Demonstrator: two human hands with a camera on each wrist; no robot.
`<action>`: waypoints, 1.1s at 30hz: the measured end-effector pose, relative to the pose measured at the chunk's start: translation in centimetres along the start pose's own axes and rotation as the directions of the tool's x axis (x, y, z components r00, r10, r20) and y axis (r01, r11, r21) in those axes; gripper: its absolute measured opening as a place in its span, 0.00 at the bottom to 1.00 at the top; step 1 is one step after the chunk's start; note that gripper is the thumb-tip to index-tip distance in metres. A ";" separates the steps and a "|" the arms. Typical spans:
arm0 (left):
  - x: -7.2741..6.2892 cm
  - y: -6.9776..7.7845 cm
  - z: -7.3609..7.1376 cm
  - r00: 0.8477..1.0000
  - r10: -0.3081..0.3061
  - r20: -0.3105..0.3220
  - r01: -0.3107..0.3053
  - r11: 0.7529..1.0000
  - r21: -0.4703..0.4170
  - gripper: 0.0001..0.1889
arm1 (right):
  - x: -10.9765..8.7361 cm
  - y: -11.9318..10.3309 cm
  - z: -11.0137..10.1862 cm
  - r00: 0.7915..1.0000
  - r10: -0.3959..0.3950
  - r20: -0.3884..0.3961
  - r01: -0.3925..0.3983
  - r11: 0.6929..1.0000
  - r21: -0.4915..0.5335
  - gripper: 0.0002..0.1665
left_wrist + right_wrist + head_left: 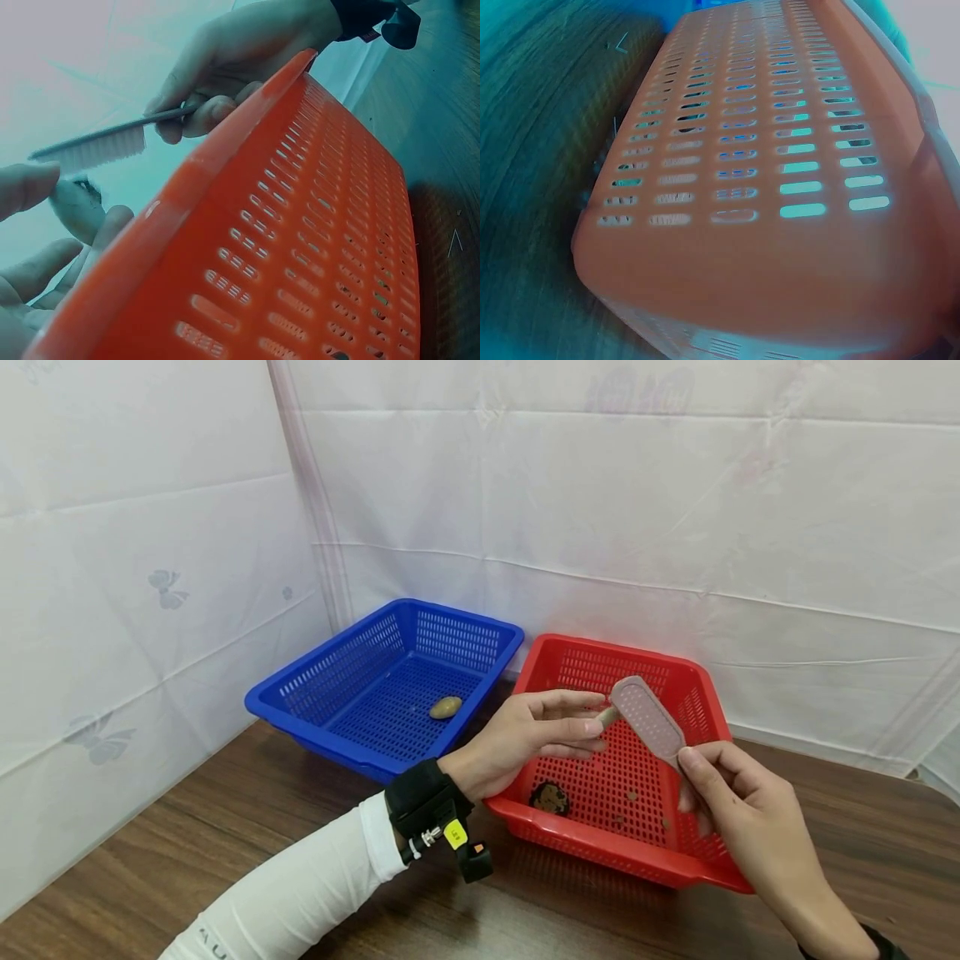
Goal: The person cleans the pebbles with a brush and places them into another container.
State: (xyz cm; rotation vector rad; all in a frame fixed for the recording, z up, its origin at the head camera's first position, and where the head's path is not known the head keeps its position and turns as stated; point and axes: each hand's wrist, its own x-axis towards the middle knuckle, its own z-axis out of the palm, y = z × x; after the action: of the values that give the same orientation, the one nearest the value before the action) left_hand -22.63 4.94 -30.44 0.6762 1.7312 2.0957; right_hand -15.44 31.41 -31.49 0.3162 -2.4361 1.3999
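My right hand (753, 814) grips the handle of a scrubbing brush (647, 718) with a flat, dotted back. Its pale bristles point down in the left wrist view. Over the red basket (622, 852), my left hand (536, 727) pinches a small oval, potato-like thing (79, 210) between thumb and fingers. Dark dirt sits on one end of it, close under the bristles. From the head view, mostly its greenish tip shows beside the brush; the rest is hidden by the fingers.
A dirt-caked round lump (550, 797) and several brown crumbs lie in the red basket. At left stands a blue basket (382, 768) holding a smooth yellowish oval thing (446, 707). Both baskets stand on a wooden table (247, 827), with white cloth (600, 527) hanging behind.
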 end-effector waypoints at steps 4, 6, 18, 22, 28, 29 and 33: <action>0.0 0.0 0.0 1.000 -0.006 -0.018 0.007 1.000 0.030 0.25 | -0.1 0.0 0.2 0.998 -0.055 0.025 0.055 0.998 -0.016 0.07; -0.1 0.0 0.0 1.000 -0.014 -0.025 0.015 0.999 0.038 0.27 | 0.0 0.1 0.1 0.999 -0.044 0.022 0.045 0.998 -0.033 0.09; 0.0 -0.1 0.1 1.000 0.002 -0.023 -0.002 1.000 0.025 0.31 | 0.0 0.2 -0.1 0.999 -0.009 0.033 0.010 0.999 -0.033 0.10; 0.1 -0.1 0.1 1.000 0.010 -0.022 -0.010 1.000 0.020 0.30 | -0.2 0.2 0.0 0.994 -0.065 0.093 0.068 0.997 -0.023 0.05; 0.1 0.0 0.2 1.000 0.002 -0.024 -0.002 1.000 0.025 0.29 | 0.0 0.2 0.0 0.997 -0.043 0.064 0.047 0.997 -0.055 0.09; 0.1 0.0 0.2 1.000 0.000 -0.018 0.001 1.000 0.021 0.29 | 0.0 0.2 0.0 0.998 -0.034 0.055 0.037 0.998 -0.054 0.09; 0.1 -0.1 0.0 1.000 0.001 -0.002 -0.002 1.000 -0.013 0.33 | 0.0 0.2 -0.1 0.998 -0.026 0.052 0.027 0.999 -0.023 0.10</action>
State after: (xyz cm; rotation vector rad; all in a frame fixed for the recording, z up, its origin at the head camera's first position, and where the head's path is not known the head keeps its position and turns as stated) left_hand -22.71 4.99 -30.51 0.6720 1.7173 2.1075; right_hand -15.50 31.59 -31.65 0.3818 -2.4785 1.3672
